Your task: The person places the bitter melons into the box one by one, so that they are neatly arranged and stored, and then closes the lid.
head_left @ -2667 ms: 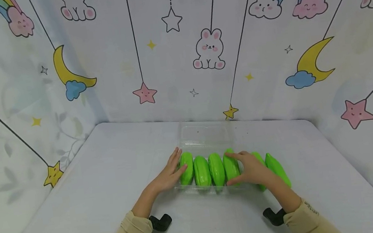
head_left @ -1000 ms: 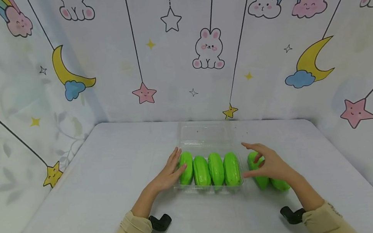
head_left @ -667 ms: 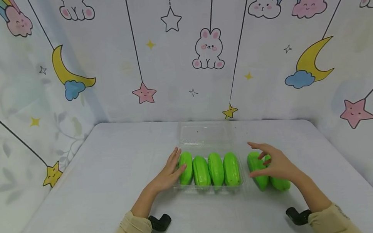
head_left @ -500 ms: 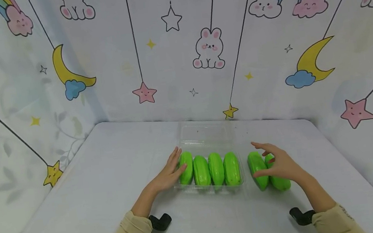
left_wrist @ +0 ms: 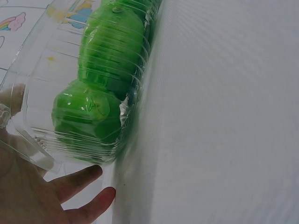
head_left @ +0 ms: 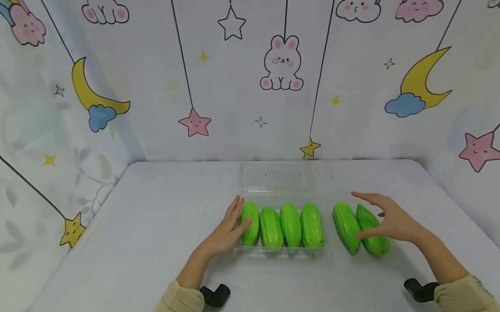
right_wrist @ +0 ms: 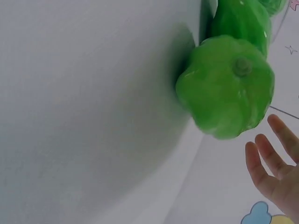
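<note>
A clear plastic clamshell box (head_left: 281,253) stands on the table with its lid (head_left: 276,176) folded back. Several bright green, ribbed, oblong fruit-like pieces (head_left: 270,229) lie side by side inside. My left hand (head_left: 223,236) is at the box's left end, fingers extended and thumb over the leftmost piece; the left wrist view shows the fingers (left_wrist: 79,182) around that end wall. Outside the box, to its right, lie a loose green piece (head_left: 347,227) and a pointed green piece (head_left: 371,229). Over the pointed one hovers my right hand (head_left: 398,220), thumb and fingers spread, holding nothing.
The white-covered table (head_left: 295,296) meets a printed cloth backdrop (head_left: 230,75) behind and at the sides. Black wrist-mounted pieces (head_left: 216,296) stick out from both sleeves above the table.
My right hand has let go of the rightmost piece in the box and moved right, over the two loose pieces. The left hand stays at the box's left end.
</note>
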The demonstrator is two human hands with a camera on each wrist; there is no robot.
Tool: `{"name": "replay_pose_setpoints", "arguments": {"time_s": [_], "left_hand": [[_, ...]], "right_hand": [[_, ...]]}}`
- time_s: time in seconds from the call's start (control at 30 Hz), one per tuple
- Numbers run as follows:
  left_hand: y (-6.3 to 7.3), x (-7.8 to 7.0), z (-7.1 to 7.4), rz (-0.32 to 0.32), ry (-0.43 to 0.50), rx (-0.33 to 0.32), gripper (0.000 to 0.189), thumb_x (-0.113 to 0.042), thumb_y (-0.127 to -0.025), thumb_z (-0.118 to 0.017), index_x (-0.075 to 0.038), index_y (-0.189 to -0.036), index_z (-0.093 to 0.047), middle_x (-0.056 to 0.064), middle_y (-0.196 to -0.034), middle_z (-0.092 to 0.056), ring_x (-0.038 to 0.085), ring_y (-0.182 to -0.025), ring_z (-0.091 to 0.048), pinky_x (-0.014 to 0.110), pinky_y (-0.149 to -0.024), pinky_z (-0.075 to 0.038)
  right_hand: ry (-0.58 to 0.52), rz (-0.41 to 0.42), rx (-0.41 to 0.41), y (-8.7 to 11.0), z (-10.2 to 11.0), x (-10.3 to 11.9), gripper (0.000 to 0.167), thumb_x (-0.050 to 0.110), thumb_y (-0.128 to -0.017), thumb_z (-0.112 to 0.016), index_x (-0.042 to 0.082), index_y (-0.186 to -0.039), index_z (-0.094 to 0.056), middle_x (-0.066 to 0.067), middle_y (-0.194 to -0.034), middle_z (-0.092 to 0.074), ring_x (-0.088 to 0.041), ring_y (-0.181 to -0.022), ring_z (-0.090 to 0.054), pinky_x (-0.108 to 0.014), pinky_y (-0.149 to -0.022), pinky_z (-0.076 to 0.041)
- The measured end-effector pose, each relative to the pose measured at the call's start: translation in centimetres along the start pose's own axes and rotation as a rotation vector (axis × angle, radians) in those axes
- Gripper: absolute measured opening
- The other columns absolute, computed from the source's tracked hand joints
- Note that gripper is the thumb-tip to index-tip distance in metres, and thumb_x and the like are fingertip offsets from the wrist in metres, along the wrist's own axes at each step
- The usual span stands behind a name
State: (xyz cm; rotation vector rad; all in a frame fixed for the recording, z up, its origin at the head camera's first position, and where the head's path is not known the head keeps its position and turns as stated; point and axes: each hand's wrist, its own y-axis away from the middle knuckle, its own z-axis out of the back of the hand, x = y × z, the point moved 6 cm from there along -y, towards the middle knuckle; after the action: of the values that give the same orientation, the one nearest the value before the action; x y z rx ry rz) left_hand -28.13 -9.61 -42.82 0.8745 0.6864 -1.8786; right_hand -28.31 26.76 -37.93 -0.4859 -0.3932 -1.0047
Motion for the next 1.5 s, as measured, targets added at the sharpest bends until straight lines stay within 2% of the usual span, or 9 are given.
{"name": "replay_pose_setpoints", "arguments": {"time_s": [0.43, 0.77, 0.97, 1.1, 1.2, 1.5], "left_hand": [[-0.1, 0.0, 0.0, -0.008, -0.012, 0.001, 0.066, -0.037, -0.099, -0.038, -0.011, -0.148, -0.002, 0.01, -0.153, 0.007, 0.03, -0.138, 0.001, 0.056, -0.105, -0.013], [0.0, -0.1, -0.1, 0.0, 0.001, 0.002, 0.066, -0.037, -0.099, -0.038, -0.011, -0.148, -0.003, 0.01, -0.153, 0.006, 0.03, -0.138, 0.001, 0.056, -0.105, -0.013], [-0.1, -0.1, -0.1, -0.008, 0.005, -0.004, 0.066, -0.037, -0.098, -0.038, -0.009, -0.148, -0.003, 0.01, -0.153, 0.006, 0.03, -0.138, 0.001, 0.056, -0.105, -0.013], [-0.1, -0.1, -0.1, -0.009, 0.002, -0.004, 0.066, -0.037, -0.099, -0.038, -0.009, -0.148, -0.003, 0.01, -0.152, 0.006, 0.031, -0.138, 0.001, 0.056, -0.105, -0.013], [-0.1, -0.1, -0.1, -0.007, 0.005, -0.001, 0.066, -0.036, -0.099, -0.038, -0.01, -0.148, -0.003, 0.01, -0.152, 0.007, 0.031, -0.138, 0.001, 0.056, -0.105, -0.013], [-0.1, -0.2, -0.1, -0.002, 0.015, 0.007, 0.066, -0.037, -0.099, -0.038, -0.011, -0.148, -0.002, 0.01, -0.152, 0.007, 0.03, -0.138, 0.001, 0.056, -0.105, -0.013]], "right_hand": [[-0.016, -0.041, 0.038, 1.0, 0.3, -1.5, 0.095, 0.032, -0.062, -0.085, 0.007, -0.14, -0.036, -0.027, -0.136, -0.034, -0.049, -0.114, -0.036, -0.062, -0.075, -0.042], [-0.068, -0.062, 0.121, 1.7, 0.0, -1.9, 0.099, 0.023, -0.063, -0.085, 0.002, -0.142, -0.029, -0.03, -0.136, -0.028, -0.055, -0.108, -0.039, -0.058, -0.072, -0.045], [-0.08, -0.085, 0.174, 1.9, -0.5, -2.6, 0.1, 0.023, -0.064, -0.084, 0.001, -0.142, -0.027, -0.029, -0.138, -0.028, -0.048, -0.102, -0.047, -0.052, -0.07, -0.046], [-0.122, -0.132, 0.228, 2.0, -1.1, -3.3, 0.101, 0.024, -0.064, -0.084, 0.002, -0.143, -0.026, -0.028, -0.14, -0.027, -0.041, -0.099, -0.05, -0.043, -0.068, -0.046], [-0.143, -0.137, 0.256, 2.0, -1.4, -3.6, 0.102, 0.022, -0.064, -0.084, 0.001, -0.143, -0.024, -0.031, -0.138, -0.028, -0.037, -0.097, -0.053, -0.038, -0.066, -0.046], [-0.214, -0.148, 0.308, 2.2, -1.6, -3.4, 0.1, 0.017, -0.066, -0.083, -0.001, -0.143, -0.022, -0.033, -0.133, -0.031, -0.027, -0.089, -0.056, -0.032, -0.066, -0.048]]}}
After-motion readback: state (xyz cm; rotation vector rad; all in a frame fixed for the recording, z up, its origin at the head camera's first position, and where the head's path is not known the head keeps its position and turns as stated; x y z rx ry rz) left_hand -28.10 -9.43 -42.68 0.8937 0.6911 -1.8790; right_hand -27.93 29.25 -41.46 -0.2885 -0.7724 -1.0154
